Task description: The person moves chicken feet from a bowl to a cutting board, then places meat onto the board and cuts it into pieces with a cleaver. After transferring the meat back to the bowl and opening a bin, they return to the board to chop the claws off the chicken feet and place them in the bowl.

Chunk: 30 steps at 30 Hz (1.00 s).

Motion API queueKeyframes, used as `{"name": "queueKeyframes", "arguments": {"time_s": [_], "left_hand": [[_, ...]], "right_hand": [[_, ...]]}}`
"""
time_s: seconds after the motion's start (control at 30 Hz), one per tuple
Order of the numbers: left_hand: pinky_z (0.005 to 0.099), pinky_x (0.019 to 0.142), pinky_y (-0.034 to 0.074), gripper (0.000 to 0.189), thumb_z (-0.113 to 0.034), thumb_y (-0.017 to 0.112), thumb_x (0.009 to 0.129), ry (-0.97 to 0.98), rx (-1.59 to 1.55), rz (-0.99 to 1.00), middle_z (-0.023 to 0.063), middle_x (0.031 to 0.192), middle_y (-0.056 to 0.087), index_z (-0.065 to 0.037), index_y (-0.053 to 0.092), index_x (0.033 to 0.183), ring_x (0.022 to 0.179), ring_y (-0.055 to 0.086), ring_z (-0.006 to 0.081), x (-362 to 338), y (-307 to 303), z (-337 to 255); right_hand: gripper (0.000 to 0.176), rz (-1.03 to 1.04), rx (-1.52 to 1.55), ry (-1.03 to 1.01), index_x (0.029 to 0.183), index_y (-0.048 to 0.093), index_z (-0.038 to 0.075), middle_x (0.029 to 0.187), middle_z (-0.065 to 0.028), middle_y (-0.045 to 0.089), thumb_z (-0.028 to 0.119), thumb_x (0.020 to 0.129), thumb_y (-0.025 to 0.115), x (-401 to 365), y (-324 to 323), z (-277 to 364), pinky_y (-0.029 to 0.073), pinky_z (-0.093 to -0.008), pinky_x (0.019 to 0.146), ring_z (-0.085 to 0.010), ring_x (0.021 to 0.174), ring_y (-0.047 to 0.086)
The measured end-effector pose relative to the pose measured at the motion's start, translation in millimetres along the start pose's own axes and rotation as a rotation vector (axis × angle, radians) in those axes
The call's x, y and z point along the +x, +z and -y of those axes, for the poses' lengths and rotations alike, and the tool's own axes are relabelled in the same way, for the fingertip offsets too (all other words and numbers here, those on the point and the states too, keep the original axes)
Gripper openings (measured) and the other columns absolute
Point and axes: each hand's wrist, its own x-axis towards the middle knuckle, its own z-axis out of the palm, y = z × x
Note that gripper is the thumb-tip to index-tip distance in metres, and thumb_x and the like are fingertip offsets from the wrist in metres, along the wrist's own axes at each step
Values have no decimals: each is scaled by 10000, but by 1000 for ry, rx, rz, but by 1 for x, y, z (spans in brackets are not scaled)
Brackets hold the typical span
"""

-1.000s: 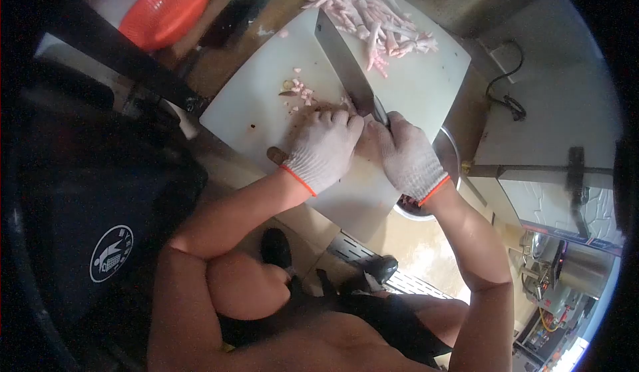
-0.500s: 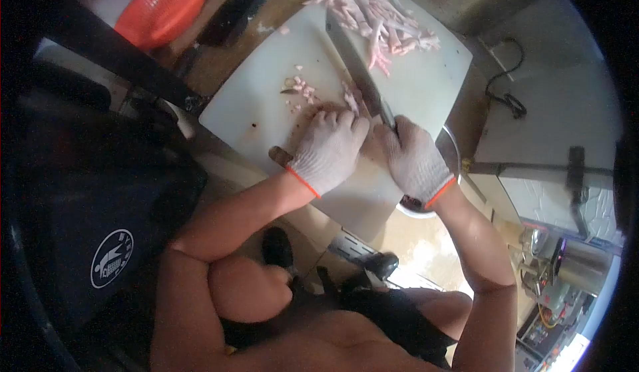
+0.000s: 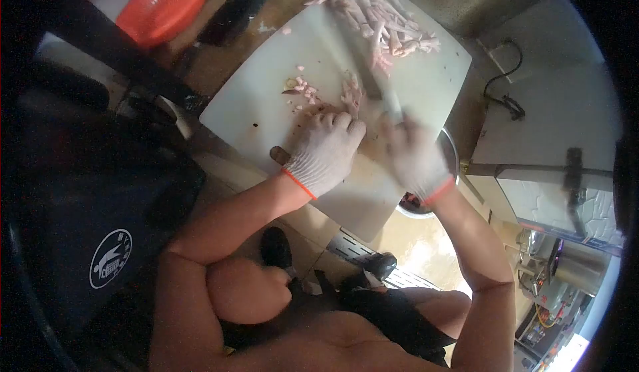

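a chicken foot (image 3: 351,96) is laid near the middle of the white cutting board (image 3: 426,86) and is pinned there by the left hand (image 3: 325,149), which is covered by a white knit glove with an orange cuff. the grip of this hand is bent together, with the fingertips (image 3: 343,118) pressed on the near end of the foot. just beside it, to the right, a cleaver (image 3: 377,87) is held over the foot by the right hand (image 3: 416,160), gloved the same way. the grip of that hand is closed round the handle. both blade and hand are smeared by motion, so it cannot be told whether the edge touches the foot.

small pink offcuts (image 3: 303,90) are scattered on the board just left of the foot. a pile of whole chicken feet (image 3: 383,16) is heaped at the far corner of the board, well apart from the hands. the rim of a metal bowl (image 3: 451,151) is seen under the board's right edge, beside the right wrist.

the board is carried by a brown desk (image 3: 293,2). on it, beyond the board's left edge, a dark flat object (image 3: 233,16) is laid, and further left an orange basket (image 3: 166,2) is set. a black cable (image 3: 506,99) is coiled on the grey surface to the right.
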Motion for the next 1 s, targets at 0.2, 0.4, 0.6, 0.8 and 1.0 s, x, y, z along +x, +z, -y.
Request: {"name": "queueKeyframes", "arguments": {"time_s": [0.2, 0.4, 0.6, 0.8, 1.0], "left_hand": [[601, 957, 568, 136, -136, 714, 1010, 4, 8, -1, 217, 1092, 704, -54, 681, 1113, 1052, 707, 461, 1, -2, 0], [602, 937, 575, 151, -132, 717, 1009, 18, 1, -2, 223, 1118, 713, -55, 696, 1138, 1058, 710, 464, -2, -1, 4], [572, 985, 579, 187, -145, 710, 1016, 2, 5, -34, 209, 1154, 732, -41, 713, 1172, 1085, 729, 428, -4, 4, 3], [617, 967, 559, 246, -124, 736, 1004, -19, -57, -1, 240, 1182, 696, -37, 654, 1219, 1067, 701, 488, -6, 2, 3], [557, 983, 610, 291, -165, 712, 1027, -112, 132, -22, 232, 1205, 733, -29, 673, 1281, 1107, 744, 430, -2, 3, 14]], "right_hand": [[253, 399, 437, 801, 1244, 695, 35, 778, -61, 616, 278, 1225, 631, 19, -31, 38, 495, -347, 561, -157, 627, 623], [381, 47, 260, 459, 1269, 700, -35, 788, -128, 694, 340, 1227, 649, 26, -62, 63, 575, -383, 692, -193, 729, 710], [272, -264, 213, 88, 1201, 670, -20, 820, -212, 754, 252, 1206, 675, 25, -51, 62, 593, -425, 651, -337, 691, 779], [374, 342, -45, 387, 1110, 669, -52, 912, -385, 719, 306, 1206, 622, 4, -18, 36, 612, -593, 819, -613, 949, 753], [382, 447, -62, 262, 1223, 685, -78, 947, -330, 744, 298, 1204, 617, -51, -54, 22, 623, -522, 805, -495, 925, 796]]}}
